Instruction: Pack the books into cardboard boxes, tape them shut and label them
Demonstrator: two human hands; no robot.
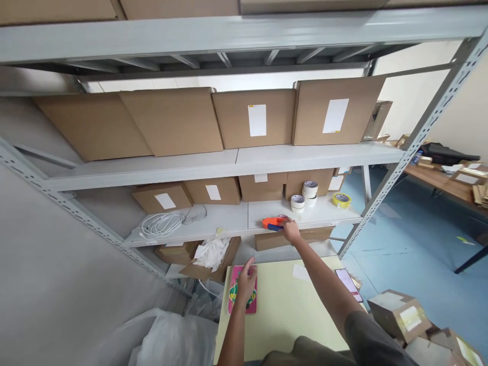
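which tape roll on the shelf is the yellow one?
The yellow roll, lying flat by itself near the shelf's right end. The stacked rolls to its left are white.

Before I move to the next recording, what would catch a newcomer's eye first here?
First, probably the bright orange-and-blue tool in the right hand, at the front edge of the shelf carrying the tape rolls. Next, the pink item on the pale yellow table, beneath the left hand. Then the large cardboard boxes lined along the next shelf up.
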